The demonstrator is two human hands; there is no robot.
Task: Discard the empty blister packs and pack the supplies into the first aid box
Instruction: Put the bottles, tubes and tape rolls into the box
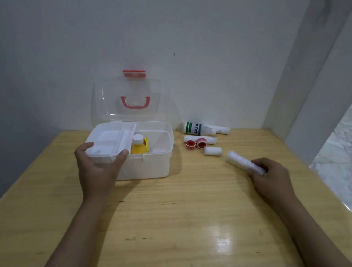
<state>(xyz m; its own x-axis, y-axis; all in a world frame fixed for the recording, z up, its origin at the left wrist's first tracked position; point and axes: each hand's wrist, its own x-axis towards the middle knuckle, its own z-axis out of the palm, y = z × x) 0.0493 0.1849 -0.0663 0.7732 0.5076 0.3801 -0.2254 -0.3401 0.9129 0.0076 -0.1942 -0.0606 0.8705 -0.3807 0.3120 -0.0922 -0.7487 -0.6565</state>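
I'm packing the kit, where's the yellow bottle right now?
The yellow bottle stands inside the open first aid box, left of centre, just right of the inner tray held by the left hand.

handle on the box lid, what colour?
Pinkish red handle, seen in the head view.

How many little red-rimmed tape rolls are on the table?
2: one red tape roll and a second side by side, right of the first aid box. Others may be hidden.
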